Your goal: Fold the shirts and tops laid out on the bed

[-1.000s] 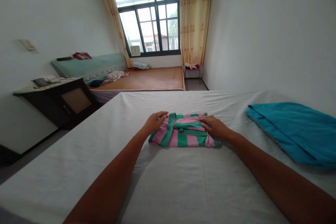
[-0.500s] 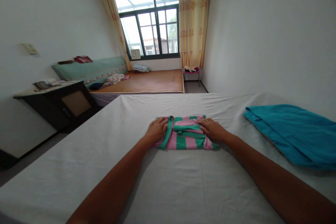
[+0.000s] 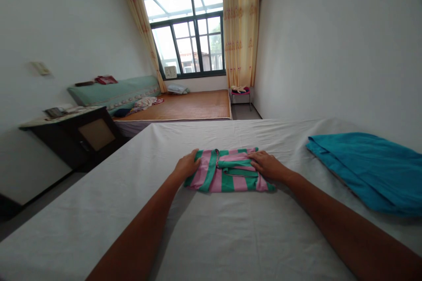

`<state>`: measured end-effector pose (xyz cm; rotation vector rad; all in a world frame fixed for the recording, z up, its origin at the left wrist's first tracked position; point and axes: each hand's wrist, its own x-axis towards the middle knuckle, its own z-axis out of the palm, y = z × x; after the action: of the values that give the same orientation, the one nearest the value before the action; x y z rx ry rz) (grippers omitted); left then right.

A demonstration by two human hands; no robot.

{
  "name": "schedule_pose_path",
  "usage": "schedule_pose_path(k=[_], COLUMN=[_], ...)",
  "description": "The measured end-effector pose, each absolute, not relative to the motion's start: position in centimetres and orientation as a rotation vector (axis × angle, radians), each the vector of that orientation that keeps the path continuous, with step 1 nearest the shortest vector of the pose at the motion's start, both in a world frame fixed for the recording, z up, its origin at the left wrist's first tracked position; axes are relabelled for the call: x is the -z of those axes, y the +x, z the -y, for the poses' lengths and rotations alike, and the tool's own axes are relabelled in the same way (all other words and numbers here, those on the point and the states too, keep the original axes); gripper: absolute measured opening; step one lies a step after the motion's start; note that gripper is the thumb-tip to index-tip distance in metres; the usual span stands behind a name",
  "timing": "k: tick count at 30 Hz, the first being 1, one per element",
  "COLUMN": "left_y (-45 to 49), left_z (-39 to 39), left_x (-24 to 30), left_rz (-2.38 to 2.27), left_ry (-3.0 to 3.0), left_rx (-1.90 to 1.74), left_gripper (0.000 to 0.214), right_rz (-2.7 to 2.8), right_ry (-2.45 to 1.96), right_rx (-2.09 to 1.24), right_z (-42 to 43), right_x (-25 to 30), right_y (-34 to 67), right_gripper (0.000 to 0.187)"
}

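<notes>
On white sheeting (image 3: 211,237), the striped cloth (image 3: 215,181) probably wants even pressure from my loosely spread right hand (image 3: 268,166) at three o'clock and left hand (image 3: 187,166) at nine, grip unclear.

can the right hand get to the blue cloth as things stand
Probably yes: the right hand rests on the right end of the striped cloth, and the white sheet between it and the blue cloth shows nothing in the way.
</notes>
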<state>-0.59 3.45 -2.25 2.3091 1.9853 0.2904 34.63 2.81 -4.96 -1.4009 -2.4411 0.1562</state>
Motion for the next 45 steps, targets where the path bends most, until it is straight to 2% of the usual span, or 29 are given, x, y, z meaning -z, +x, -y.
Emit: schedule_pose_path(k=[6,9,15,20,23,29,34,37,42,45], left_y=[-1.3,-3.0,-5.2,0.3,5.7,14.6,18.2,18.1,13.8,10.7], left_z=[-4.2,-4.4,-4.3,-3.7,-3.3,-2.9,-2.9,-3.4,-3.4,-1.7], left_x=[1.9,1.4,-0.6,-5.4,-7.1,-4.7,-2.5,-2.1,-2.4,-0.9], left_rz=[-1.651,-1.767,-1.934,-1.794,-1.737,-1.634,-1.526,-1.403,-1.460,-1.192], left_ry=[2.280,2.224,2.319,2.596,2.718,2.757,2.779,2.775,2.634,2.794], left_rx=[-0.436,-0.497,-0.383,-0.329,-0.062,0.125,0.137,0.041,-0.443,-0.361], left_gripper=[0.037,0.036,0.039,0.041,0.031,0.027,0.029,0.038,0.039,0.039], right_rz=[2.435,2.425,2.346,2.257,2.247,2.288,2.290,2.278,2.170,2.112], right_ry=[-1.369,-1.285,-1.150,-1.258,-1.272,-1.236,-1.270,-1.310,-1.399,-1.385], right_rx=[-0.140,-0.187,-0.201,-0.190,-0.194,-0.211,-0.221,-0.229,-0.243,-0.195], right_z=[-2.9,-3.0,-3.5,-4.1,-4.2,-3.8,-3.7,-3.6,-3.5,-3.2], right_x=[5.2,5.3,5.5,6.0,5.8,5.2,5.0,4.6,4.0,3.9], right_y=[34.7,34.6,35.1,36.1,36.3,36.2,36.4,36.5,36.4,35.6], right_gripper=[0.038,0.037,0.033,0.030,0.028,0.028,0.028,0.030,0.031,0.035])
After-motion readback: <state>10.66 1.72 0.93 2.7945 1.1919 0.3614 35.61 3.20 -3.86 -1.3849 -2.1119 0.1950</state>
